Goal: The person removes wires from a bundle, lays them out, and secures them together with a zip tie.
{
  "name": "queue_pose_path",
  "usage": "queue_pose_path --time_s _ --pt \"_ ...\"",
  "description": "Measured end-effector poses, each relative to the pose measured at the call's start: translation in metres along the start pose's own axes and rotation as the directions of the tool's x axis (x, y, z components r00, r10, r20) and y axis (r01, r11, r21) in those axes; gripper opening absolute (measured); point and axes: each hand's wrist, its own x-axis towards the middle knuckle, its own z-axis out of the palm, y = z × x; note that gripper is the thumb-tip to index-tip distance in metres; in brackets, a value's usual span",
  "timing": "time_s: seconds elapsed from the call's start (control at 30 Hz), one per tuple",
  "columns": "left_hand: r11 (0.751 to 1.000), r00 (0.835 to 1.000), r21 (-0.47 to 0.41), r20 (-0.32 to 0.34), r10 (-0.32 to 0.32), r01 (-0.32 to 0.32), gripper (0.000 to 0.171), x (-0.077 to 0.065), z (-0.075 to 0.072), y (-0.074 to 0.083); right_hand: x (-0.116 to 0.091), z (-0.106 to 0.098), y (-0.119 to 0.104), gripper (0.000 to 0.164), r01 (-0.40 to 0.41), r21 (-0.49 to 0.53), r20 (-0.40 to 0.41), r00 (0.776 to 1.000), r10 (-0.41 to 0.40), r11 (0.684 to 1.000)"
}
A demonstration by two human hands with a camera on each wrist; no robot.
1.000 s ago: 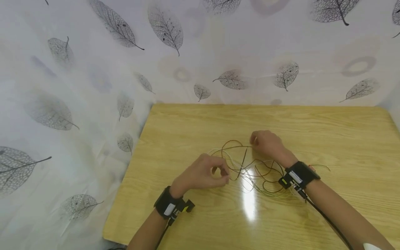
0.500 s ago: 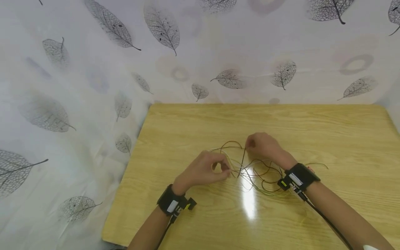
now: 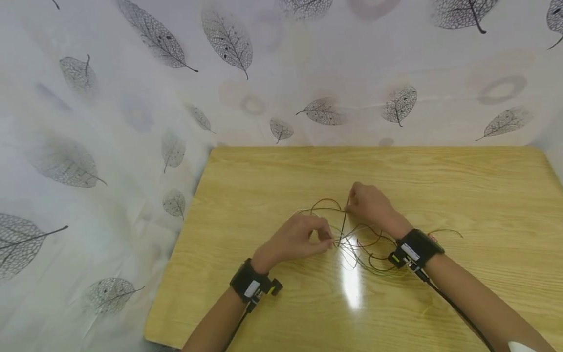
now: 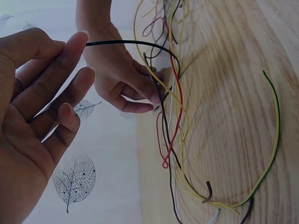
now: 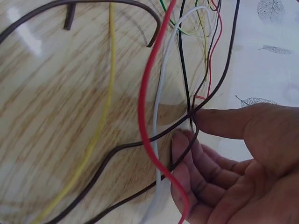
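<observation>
Several thin loose wires lie tangled on the table around both hands. My left hand (image 3: 293, 239) pinches a black wire (image 4: 126, 42) between thumb and index finger, its other fingers loosely spread; from there the wire bends toward the tangle. Farther back, my right hand (image 3: 374, 208) pinches black wire at the tangle's far side. In the right wrist view, brown wires (image 5: 117, 147) cross right at its thumb and fingertips. A red wire (image 5: 142, 102), a white wire (image 5: 159, 88) and a yellow wire (image 5: 110, 93) run past. A yellow-green wire (image 4: 279, 112) curves off alone.
The wood-grain table (image 3: 264, 176) meets a pale wall covering (image 3: 264, 98) with leaf prints at its back and left. Each wrist wears a black camera strap (image 3: 421, 248), with a cable (image 3: 457, 305) trailing along the forearm. One wire end (image 3: 448, 230) sticks out beyond the right wrist.
My left hand has shifted right, toward the middle of the tangle. The right hand has moved left onto the upright-lying black wire and now grips it near its far end.
</observation>
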Motion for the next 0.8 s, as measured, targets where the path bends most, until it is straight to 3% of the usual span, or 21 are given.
queue_pose_path --time_s 0.2,0.6,0.8 --pt "1.0 1.0 -0.007 0.013 -0.002 0.002 0.01 0.0013 0.0 0.0002 -0.0002 -0.0013 -0.0015 0.04 -0.009 -0.001 0.005 1.0 0.009 1.0" --pt "1.0 1.0 0.009 0.021 -0.006 0.005 0.009 0.0031 0.0029 0.0 0.0025 -0.0011 0.0024 0.031 -0.006 0.04 0.004 1.0 0.005 0.999" --pt "0.997 0.997 0.011 0.016 -0.076 0.076 0.005 0.0077 0.0072 -0.0063 0.0038 0.0001 0.0061 0.015 0.089 0.143 -0.103 0.992 -0.075 0.986"
